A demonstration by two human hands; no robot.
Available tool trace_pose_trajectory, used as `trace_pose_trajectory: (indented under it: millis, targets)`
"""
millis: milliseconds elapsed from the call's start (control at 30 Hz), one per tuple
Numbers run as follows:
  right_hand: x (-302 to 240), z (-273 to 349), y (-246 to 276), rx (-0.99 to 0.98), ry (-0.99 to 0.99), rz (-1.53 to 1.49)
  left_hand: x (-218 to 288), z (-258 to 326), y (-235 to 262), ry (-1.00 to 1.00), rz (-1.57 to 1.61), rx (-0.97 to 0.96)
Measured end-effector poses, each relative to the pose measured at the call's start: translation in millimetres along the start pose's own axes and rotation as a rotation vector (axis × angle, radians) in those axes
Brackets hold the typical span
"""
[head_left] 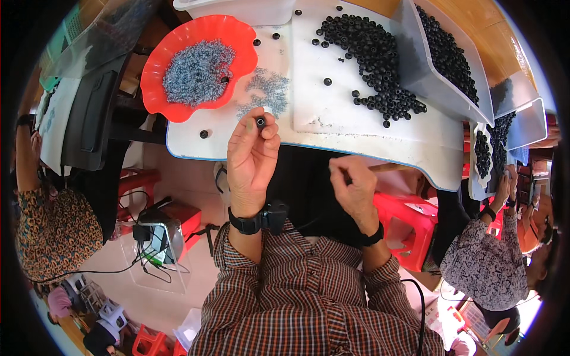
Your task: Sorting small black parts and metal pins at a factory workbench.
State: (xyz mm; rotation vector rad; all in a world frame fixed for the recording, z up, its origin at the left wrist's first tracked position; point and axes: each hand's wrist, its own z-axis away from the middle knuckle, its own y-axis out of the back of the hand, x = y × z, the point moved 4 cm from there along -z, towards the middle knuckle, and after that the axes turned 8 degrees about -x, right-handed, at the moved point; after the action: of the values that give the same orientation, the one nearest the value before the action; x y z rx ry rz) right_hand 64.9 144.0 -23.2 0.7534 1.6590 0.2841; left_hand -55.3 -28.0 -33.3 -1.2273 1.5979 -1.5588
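Observation:
Upright over the table's near edge, my left hand [252,148] pinches a small round black part [260,123] between thumb and fingers. A hole with a pale ring inside shows in its face. My right hand [354,187] is at the table edge to the right, its fingers curled in and thumb pressed against them; whatever they hold, if anything, is hidden. Beyond my left hand a red scalloped bowl [155,89] holds many tiny silvery springs [199,71]. More loose springs [267,89] lie beside it. A big pile of black parts [368,50] spreads across a white board [320,113].
A clear plastic bin [415,65] of black parts tips toward the pile. A white tray [249,13] stands at the far edge. Single black parts lie scattered. Red stools [404,228] flank me, and other people sit at tables left and right. A cable [420,296] runs by my right arm.

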Motion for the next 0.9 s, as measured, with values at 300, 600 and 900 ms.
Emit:
trace_pose_trajectory:
  millis: [300, 600, 900]
  targets:
    - [59.3, 37.4, -77.3, -0.612, 0.16, 0.747, -15.5, 4.0, 1.3, 0.046, -0.104, 0.059]
    - [72.9, 33.9, -82.2, -0.753, 0.11, 0.724, -27.0, 5.6, -0.8, 0.093, -0.139, 0.067]
    - [81.8, 34.0, -92.7, -0.692, 0.042, 0.721, -28.7, 7.0, -2.3, 0.112, -0.197, 0.085]
